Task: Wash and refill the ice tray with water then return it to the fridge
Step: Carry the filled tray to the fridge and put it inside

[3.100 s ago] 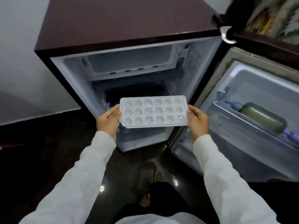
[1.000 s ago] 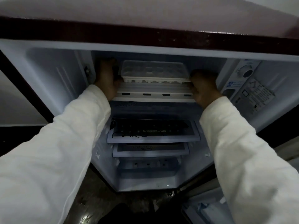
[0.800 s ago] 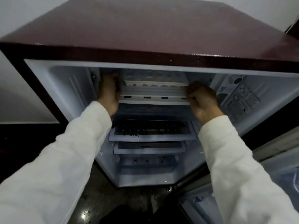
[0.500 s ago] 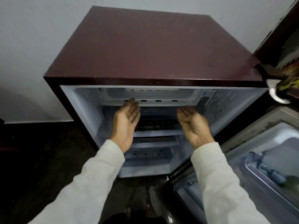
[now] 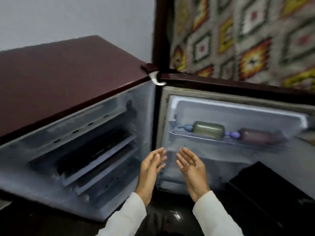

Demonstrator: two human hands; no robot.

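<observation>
The maroon fridge (image 5: pixel 56 77) stands open, its pale interior and shelves (image 5: pixel 95 157) at the left. The ice tray is out of sight from this angle; the freezer shelf edge (image 5: pixel 76 130) near the top hides what lies behind it. My left hand (image 5: pixel 151 167) and my right hand (image 5: pixel 190 166) hover empty in front of the gap between the cabinet and the open door (image 5: pixel 238 133), palms facing each other, fingers straight and relaxed. Both are clear of the fridge.
The door shelf (image 5: pixel 221 140) holds a green bottle (image 5: pixel 208 129) and a brownish bottle (image 5: pixel 259 136) lying on their sides. A patterned cloth (image 5: pixel 247 36) hangs behind the door. A dark box (image 5: pixel 272 191) sits at the lower right. The floor below is dark.
The tray was pushed onto the freezer shelf and both hands let go of it. My hands drew back out of the fridge and shifted right, and my view swung toward the door.
</observation>
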